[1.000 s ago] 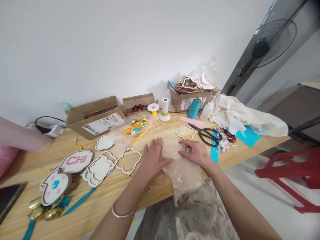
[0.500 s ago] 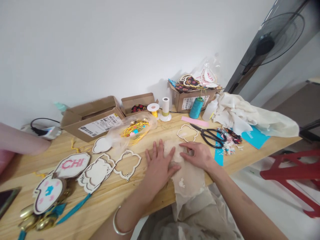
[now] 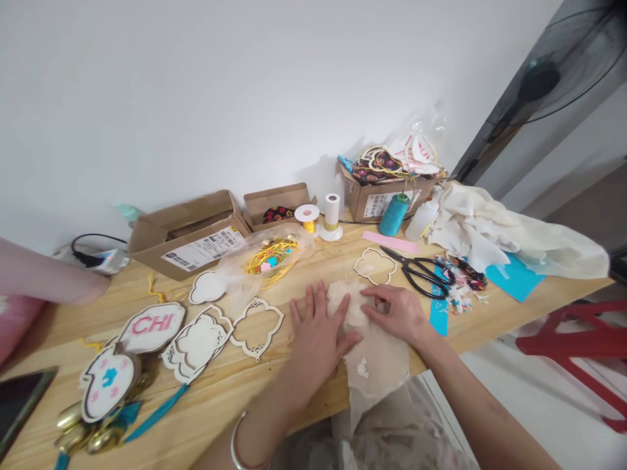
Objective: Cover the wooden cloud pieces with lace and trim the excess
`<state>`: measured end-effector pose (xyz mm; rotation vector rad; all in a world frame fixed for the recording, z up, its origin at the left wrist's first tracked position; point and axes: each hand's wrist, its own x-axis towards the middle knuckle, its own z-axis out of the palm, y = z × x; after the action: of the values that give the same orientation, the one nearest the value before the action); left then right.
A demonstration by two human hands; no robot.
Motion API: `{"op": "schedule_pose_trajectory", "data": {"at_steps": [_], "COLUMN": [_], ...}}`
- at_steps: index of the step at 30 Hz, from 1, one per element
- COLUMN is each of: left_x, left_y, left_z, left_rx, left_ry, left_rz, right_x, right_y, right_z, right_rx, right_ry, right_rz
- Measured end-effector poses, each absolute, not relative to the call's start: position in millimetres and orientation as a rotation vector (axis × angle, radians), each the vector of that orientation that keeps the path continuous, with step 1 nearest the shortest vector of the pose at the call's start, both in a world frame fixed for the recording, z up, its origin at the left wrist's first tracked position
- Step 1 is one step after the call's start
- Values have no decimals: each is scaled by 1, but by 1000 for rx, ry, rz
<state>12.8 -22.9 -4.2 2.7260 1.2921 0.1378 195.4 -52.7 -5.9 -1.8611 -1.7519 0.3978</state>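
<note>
**Fabric pressed flat at the counter's edge**

Both my hands rest on the sheer fabric (image 3: 377, 365). It is a pale embroidered piece that lies on the near edge of the counter (image 3: 220, 391) and hangs off it toward my lap.

- **Left hand** (image 3: 318, 329): open, palm down, fingers spread, pressing the cloth's left side.
- **Right hand** (image 3: 399, 313): fingers bent, tips on a bunched mound of the cloth. Whether they pinch a fold or merely press it, I cannot tell.

**Progress, as I judge it:** the cloth is laid out and under smoothing, but it looks uncut and joined to no frame.

- The scissors (image 3: 421, 274) lie untouched just beyond my right hand.
- An empty wooden frame (image 3: 375, 266) lies beside them, and a second frame (image 3: 257, 320) lies left of my left hand.
- Covered pieces, among them the "CHI" plaque (image 3: 149, 324), lie well apart at the left. Some items therefore look complete, while this one appears to be at an early stage.

**Hidden or unclear:**

- Whatever sits beneath the mound under my fingers.
- The cloth's lower end, lost below the counter edge.
- The tassels of the covered pieces, cut by the lower border.
- A pink shape (image 3: 44, 281) that enters at far left, perhaps another person's sleeve. No hand of theirs shows.
</note>
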Motion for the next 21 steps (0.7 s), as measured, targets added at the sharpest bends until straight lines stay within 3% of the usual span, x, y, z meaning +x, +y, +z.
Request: {"op": "schedule_pose_trajectory", "data": {"at_steps": [21], "left_x": [15], "left_y": [-19], "left_z": [5], "left_rx": [2607], "left_ry": [1303], "left_rz": [148], "right_x": [199], "right_y": [-53], "right_z": [-13], "right_rx": [-1851], "right_ry": [-1577], "right_rz": [422]}}
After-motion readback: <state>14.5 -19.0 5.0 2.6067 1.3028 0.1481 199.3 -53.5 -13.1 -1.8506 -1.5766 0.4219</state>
